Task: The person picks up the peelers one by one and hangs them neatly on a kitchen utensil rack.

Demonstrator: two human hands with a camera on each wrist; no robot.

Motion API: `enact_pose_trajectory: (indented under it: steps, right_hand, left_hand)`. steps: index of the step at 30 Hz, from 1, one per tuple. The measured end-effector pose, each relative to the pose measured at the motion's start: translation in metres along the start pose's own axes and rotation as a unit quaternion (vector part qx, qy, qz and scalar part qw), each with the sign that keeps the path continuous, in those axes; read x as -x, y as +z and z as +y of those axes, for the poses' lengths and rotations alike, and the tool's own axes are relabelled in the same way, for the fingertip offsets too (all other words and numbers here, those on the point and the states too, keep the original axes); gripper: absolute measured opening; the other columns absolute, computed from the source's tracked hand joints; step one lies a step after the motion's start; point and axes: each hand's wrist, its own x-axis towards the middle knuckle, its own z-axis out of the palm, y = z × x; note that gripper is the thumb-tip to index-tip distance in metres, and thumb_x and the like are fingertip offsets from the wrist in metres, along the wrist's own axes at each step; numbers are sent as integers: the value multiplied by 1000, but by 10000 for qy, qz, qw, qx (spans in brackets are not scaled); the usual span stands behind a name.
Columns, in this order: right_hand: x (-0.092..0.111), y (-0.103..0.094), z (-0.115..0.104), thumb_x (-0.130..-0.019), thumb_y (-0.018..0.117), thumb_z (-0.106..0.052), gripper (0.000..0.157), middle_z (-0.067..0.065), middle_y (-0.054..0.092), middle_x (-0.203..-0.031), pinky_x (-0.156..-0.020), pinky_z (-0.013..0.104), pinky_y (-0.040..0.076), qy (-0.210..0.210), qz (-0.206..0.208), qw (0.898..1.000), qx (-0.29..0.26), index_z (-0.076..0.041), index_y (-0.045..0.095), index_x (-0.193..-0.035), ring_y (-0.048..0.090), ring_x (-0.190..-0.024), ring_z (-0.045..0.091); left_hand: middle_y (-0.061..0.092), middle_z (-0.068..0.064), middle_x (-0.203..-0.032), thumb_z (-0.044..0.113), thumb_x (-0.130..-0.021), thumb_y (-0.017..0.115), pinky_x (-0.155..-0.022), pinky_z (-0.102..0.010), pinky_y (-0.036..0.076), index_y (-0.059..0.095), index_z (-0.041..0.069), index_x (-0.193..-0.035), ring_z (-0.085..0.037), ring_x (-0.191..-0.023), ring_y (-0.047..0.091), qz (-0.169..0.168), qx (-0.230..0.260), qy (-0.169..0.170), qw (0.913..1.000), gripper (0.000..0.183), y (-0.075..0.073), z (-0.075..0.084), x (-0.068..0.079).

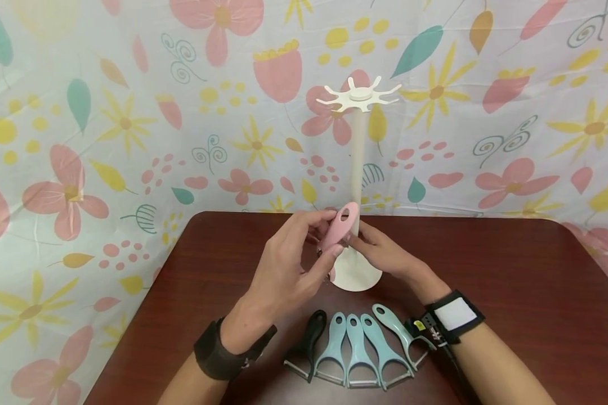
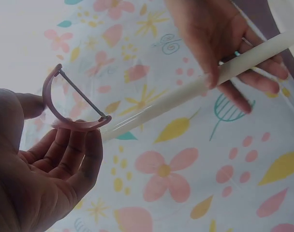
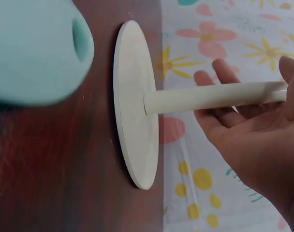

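Note:
A pink Y-shaped peeler (image 1: 340, 228) is pinched between the thumb and fingers of my left hand (image 1: 278, 275). Its holed handle points up in the head view, and the metal blade (image 2: 83, 94) shows in the left wrist view. Just to the right rises a white stand (image 1: 357, 163), upright on a round base (image 3: 133, 111), with a ring of hooks (image 1: 360, 94) on top. My right hand (image 1: 392, 253) holds its pole low down, thumb on one side and fingers behind. The peeler's handle overlaps the pole in the head view.
In front of the stand, a black peeler (image 1: 314, 332) and several light-blue peelers (image 1: 356, 337) lie in a fanned row on the dark red table (image 1: 512, 281). A floral cloth (image 1: 192, 140) hangs behind the table's back edge.

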Motion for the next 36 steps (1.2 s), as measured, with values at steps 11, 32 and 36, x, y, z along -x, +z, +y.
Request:
enact_pose_trajectory:
  steps: [11, 32, 36]
  right_hand:
    - [-3, 7, 1, -106, 40, -33, 34, 11, 55, -116, -95, 55, 34, 239, 120, 9988, -404, -10, 52, -127, 51, -107, 27]
    - [-11, 7, 15, -107, 39, -27, 38, 19, 41, -84, -76, 52, 31, 54, -112, 9968, -784, 2, 53, -88, 40, -81, 31]
    - [-12, 7, 15, -107, 42, -28, 41, 22, 37, -80, -74, 51, 29, 138, -90, 9964, -835, 6, 47, -85, 36, -78, 36]
  left_hand:
    - [58, -8, -99, 7, -88, 68, -78, -26, 50, 53, -5, -120, -14, -86, 56, 285, 19, 298, 9991, 37, -7, 11, -20]
    - [60, -9, -94, 5, -86, 68, -76, -28, 52, 53, -6, -121, -15, -87, 58, 720, 185, 357, 9966, 39, -8, 11, -42]
    - [60, -11, -96, 4, -86, 68, -75, -28, 53, 52, -6, -123, -17, -89, 59, 906, 193, 286, 9953, 42, -8, 11, -48]
